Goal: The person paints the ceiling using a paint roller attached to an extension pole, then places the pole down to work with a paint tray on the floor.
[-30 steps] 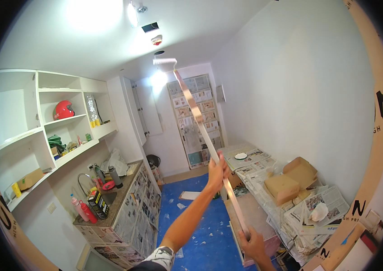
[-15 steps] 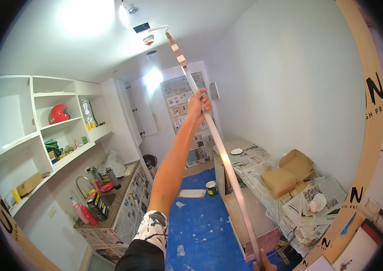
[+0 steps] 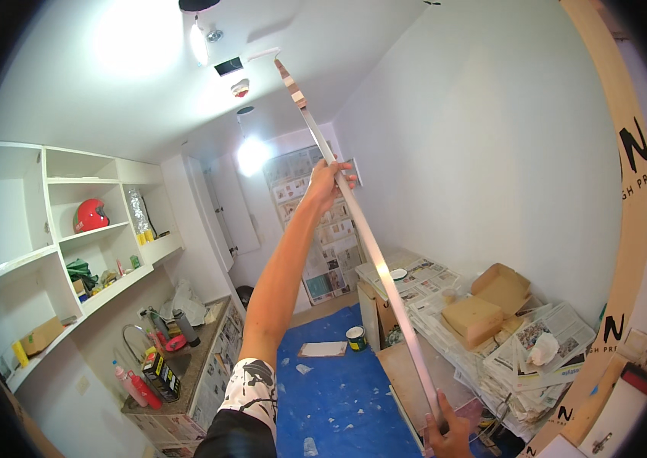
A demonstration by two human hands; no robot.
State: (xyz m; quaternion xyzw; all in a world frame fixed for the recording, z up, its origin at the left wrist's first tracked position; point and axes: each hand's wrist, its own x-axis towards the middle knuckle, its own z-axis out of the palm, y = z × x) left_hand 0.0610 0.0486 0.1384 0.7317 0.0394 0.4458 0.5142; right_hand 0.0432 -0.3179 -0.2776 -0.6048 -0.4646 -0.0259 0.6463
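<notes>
A long pale pole (image 3: 375, 256) slants up across the room, tape bands wrapped around its upper part. At its tip, a white paint roller (image 3: 264, 55) is at the ceiling (image 3: 186, 99), beside a dark square opening (image 3: 229, 66); whether it touches cannot be made out. My left hand (image 3: 326, 185) is raised and wrapped around the middle of the pole, some fingertips lifted off it. Low on the right, my right hand (image 3: 452, 431) holds the pole's bottom end, its thumb and fingers around it. A red-and-white ceiling fixture (image 3: 240, 88) sits near the roller.
White shelves (image 3: 102, 229) with a red helmet (image 3: 92, 215) line the left wall above a counter (image 3: 203, 359) holding bottles. Blue sheeting (image 3: 339, 397) covers the floor, with a paint can (image 3: 356, 338) on it. Newspapers (image 3: 434, 282) and an open cardboard box (image 3: 484, 309) lie at right.
The view has tilted upward, showing more ceiling. My right hand has risen further into view with the pole's lower end. My left hand stays on the pole, its fingers slightly more spread.
</notes>
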